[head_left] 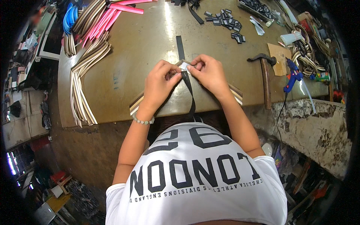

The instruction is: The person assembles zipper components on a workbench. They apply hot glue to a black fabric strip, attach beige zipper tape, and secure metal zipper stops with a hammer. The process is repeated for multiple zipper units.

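Observation:
In front of me on the table, a brown, cream and dark striped strap (236,94) bends to a peak between my hands, its ends spreading out under my forearms. A small white piece (185,66) lies at the peak. My left hand (160,83) is closed in a pinch at the top of a black strap (190,92), which hangs toward the table's near edge. With thumb and curled fingers, my right hand (210,75) pinches the striped strap's peak beside the white piece. Another black strip (180,47) extends away beyond the peak. My fingers partly hide the join.
Bundled striped straps (84,80) lie at the left, with pink strips (108,18) and a blue bundle (70,18) behind. Small black pieces (225,21) are scattered at the far side. On the right are a hammer (265,75), cardboard (277,56) and a blue glue gun (293,75).

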A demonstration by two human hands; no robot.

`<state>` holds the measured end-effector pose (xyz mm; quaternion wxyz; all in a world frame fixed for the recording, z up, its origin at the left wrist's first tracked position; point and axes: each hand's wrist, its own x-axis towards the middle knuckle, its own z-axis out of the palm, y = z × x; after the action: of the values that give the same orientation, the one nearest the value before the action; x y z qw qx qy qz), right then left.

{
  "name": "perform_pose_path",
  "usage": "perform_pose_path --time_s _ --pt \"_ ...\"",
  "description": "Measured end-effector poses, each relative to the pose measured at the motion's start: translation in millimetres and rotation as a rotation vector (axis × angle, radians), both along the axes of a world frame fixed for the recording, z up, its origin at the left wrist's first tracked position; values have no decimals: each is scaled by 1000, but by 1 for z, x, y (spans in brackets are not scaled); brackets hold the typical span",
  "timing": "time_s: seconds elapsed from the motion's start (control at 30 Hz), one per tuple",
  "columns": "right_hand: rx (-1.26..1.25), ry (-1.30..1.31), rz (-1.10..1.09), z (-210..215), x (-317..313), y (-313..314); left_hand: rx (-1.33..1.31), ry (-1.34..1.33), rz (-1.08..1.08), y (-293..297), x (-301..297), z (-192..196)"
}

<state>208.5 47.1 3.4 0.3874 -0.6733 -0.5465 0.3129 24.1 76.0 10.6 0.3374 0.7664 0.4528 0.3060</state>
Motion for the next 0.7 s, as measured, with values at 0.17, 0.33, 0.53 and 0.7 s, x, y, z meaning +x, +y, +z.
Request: perform_pose_path --time_s 0.17,0.33,0.53,0.7 --pt "2 -5 0 1 0 0 -53 21 101 7 7 0" --pt "-22 -52 24 3 -1 0 -40 124 141 10 11 1" --pt "155 -185 355 37 -2 1 -14 157 201 4 15 2" --pt "-112 -29 387 39 14 70 30 211 185 -4 15 0"
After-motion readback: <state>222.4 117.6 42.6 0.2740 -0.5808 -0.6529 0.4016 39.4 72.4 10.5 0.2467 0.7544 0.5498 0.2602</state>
